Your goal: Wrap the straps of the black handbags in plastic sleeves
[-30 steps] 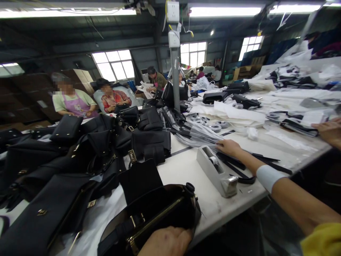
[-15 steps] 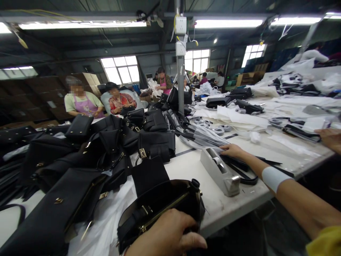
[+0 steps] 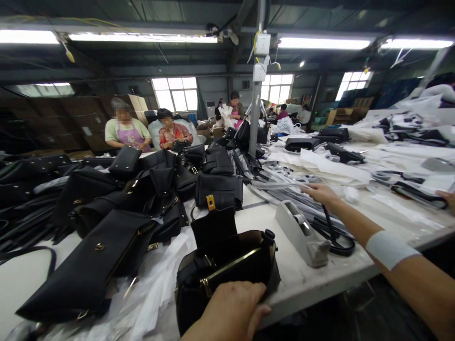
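Observation:
An open black handbag (image 3: 192, 284) with a gold zip stands in front of me, its flap thrown back. My left hand (image 3: 231, 308) grips its near rim, with the fingertips hidden inside. Farther right, my right hand (image 3: 322, 195) is closed on a black strap (image 3: 329, 222), which hangs down to a loop on the table. Plastic-wrapped straps (image 3: 280, 189) lie right beside those fingers. A grey tape dispenser (image 3: 302, 239) sits between the handbag and my right forearm, which has a white band around it.
Several black handbags (image 3: 95, 265) are heaped on the left over white wrapping. A metal post (image 3: 254, 118) with sockets rises behind them. White sheets (image 3: 330, 168) and more straps cover the table's right side. Another person's hand (image 3: 448, 199) shows at the right edge; co-workers sit across.
My right hand has lifted the black strap off the table, so it now hangs from the fingers. My left hand stays on the handbag. The whole view has shifted slightly.

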The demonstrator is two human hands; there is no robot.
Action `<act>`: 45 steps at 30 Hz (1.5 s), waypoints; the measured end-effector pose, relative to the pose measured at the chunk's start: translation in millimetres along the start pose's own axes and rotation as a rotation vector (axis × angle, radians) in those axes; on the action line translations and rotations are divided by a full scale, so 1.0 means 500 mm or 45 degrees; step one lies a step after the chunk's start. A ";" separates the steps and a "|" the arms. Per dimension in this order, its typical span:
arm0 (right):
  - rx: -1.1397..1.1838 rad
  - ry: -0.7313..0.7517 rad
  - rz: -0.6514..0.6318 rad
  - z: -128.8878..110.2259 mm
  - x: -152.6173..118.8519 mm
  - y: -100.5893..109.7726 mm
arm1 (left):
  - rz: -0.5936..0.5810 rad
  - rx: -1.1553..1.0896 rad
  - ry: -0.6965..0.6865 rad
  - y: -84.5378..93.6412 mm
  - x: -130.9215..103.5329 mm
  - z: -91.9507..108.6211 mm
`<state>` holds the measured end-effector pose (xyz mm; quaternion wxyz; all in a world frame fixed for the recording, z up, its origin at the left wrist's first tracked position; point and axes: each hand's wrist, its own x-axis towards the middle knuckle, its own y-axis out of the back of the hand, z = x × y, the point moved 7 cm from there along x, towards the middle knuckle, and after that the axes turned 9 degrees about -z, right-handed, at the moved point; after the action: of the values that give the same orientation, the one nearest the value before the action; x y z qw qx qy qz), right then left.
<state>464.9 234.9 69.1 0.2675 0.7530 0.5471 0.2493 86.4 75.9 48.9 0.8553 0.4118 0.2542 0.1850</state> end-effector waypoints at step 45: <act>1.098 0.017 -0.527 -0.030 -0.392 -0.152 | 0.671 -0.421 -0.200 0.086 0.003 -0.135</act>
<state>348.0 69.0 12.5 -0.0287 0.6688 0.7409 -0.0542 43.2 143.1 46.9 0.8504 0.3319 0.0384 0.4065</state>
